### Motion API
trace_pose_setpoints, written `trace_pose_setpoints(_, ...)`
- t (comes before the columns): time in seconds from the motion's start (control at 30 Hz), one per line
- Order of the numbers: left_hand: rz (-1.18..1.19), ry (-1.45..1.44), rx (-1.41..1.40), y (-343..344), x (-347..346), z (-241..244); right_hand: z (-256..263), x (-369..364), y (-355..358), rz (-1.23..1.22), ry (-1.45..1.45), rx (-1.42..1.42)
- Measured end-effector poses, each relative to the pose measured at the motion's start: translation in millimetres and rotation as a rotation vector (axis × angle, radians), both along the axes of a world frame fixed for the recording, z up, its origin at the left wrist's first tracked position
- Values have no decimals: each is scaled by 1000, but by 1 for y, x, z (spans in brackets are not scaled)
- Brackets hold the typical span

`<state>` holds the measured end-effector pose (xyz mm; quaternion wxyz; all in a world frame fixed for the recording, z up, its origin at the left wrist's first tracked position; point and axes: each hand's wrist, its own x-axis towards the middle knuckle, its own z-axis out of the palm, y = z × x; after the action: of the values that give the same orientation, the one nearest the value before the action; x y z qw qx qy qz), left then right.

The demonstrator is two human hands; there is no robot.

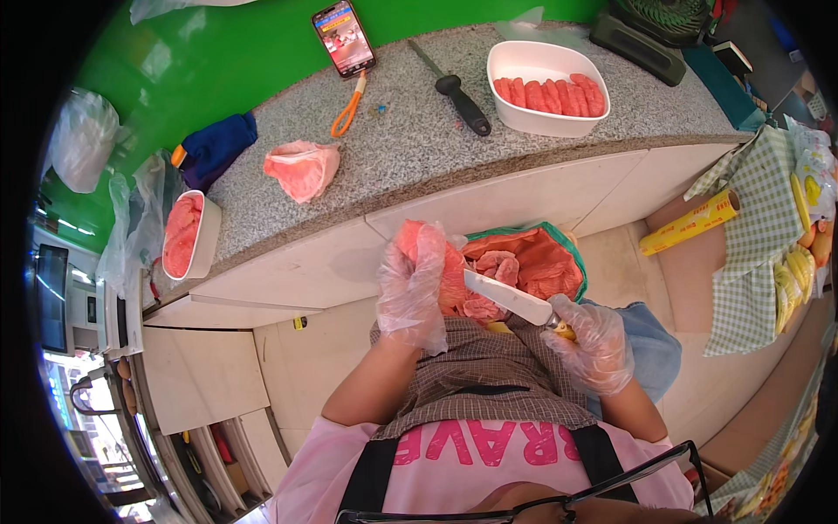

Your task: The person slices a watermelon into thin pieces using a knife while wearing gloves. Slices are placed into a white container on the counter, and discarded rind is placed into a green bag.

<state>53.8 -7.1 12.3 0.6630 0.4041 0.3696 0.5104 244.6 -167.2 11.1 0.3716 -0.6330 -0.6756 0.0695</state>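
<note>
My left hand (pixel 414 301), in a clear plastic glove, grips a piece of red pomelo flesh (pixel 452 278) above my lap. In my gloved right hand (pixel 594 347) is a knife (pixel 507 298) with a yellowish handle. Its blade points left, and the tip is at the edge of the pomelo piece; whether it cuts in is unclear. Below the blade a bag with a green rim (pixel 575 259) holds peel and membrane scraps (pixel 497 265). On the counter ahead lies a partly peeled pomelo chunk (pixel 302 170).
The granite counter (pixel 406 131) carries a white tub (pixel 548 124) of pomelo segments, a sharpening steel (pixel 458 98), a phone (pixel 344 39) and a fan (pixel 655 33). Another filled tub (pixel 208 236) stands at the left end. A yellow film roll (pixel 691 223) and wrapped fruit (pixel 793 281) are at right.
</note>
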Motion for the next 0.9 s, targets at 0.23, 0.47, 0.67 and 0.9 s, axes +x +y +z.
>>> trace_pose_setpoints(0.23,-24,-62,-107,1,-2,10,1,0,3,26,7,7)
trace_pose_setpoints(0.47,-60,-62,-55,1,-4,4,-2,0,2,24,-7,3)
trace_pose_setpoints(0.67,-47,-13,-1,0,-3,-3,-1,-2,3,46,60,-28)
trace_pose_setpoints(0.9,-144,-105,-120,-3,-3,2,-19,-11,4,23,167,43)
